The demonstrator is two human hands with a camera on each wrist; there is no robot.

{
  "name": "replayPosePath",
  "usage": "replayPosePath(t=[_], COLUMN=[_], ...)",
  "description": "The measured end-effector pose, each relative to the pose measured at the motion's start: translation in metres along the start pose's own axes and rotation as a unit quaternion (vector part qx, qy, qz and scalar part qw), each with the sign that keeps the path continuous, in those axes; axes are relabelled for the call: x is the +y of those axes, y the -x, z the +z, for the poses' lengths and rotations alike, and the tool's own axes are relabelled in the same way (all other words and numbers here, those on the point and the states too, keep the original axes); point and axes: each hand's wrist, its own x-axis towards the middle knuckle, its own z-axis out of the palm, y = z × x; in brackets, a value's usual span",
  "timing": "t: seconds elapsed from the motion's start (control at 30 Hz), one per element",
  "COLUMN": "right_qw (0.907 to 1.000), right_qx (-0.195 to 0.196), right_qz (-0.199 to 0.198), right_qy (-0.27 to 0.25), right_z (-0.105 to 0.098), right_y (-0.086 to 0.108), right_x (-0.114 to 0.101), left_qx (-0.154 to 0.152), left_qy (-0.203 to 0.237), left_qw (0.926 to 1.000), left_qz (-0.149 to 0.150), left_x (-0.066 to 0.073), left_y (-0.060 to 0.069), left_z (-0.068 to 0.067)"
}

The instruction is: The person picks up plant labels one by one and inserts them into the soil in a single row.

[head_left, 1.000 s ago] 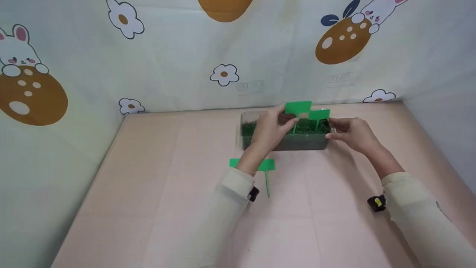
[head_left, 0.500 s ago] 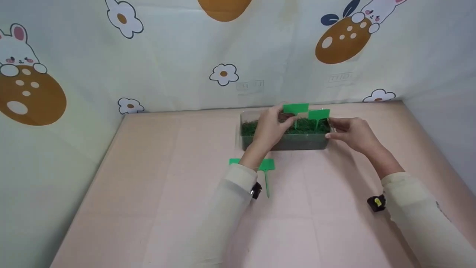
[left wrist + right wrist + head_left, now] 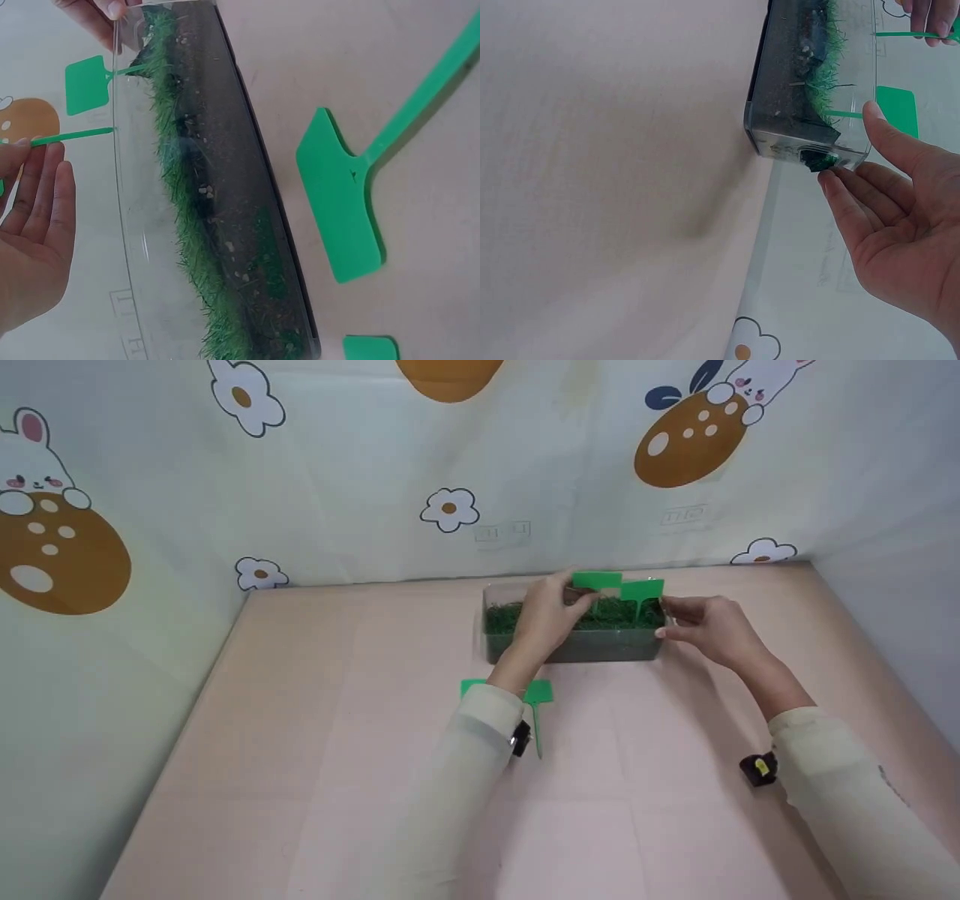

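My left hand [image 3: 546, 615] pinches the stem of a green plant label [image 3: 597, 580] above a clear plastic planter box [image 3: 611, 646] of soil and green grass-like cover. In the left wrist view, this stem [image 3: 75, 136] reaches the box rim; I cannot tell where its tip lies. A second green label [image 3: 642, 589] stands upright in the grass near the right end. My right hand [image 3: 709, 626] grips that end of the box, the thumb [image 3: 889, 139] at the rim and the fingers against the end wall.
On the pink tabletop [image 3: 337, 735], before the box, lie more green labels; one [image 3: 538, 691] shows its stem, while another [image 3: 471, 685] is partly hidden behind my left wrist. A patterned wall covering [image 3: 360, 495] rises close behind the box.
The label in my left hand has come down toward the grass, so less of its stem shows. My left forearm has shifted slightly right. The right hand keeps its place on the box.
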Motion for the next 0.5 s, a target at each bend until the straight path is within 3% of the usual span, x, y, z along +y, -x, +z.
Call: replayPosePath(t=[0.5], right_qw=[0.9998], right_qx=[-0.008], right_qz=[0.012], right_qy=[-0.013], right_z=[0.000], right_y=[-0.001], right_x=[0.000], left_qx=[-0.004], left_qy=[-0.013], left_qw=[0.9998], left_qz=[-0.013], left_x=[-0.012], left_y=[-0.006], left_z=[0.007])
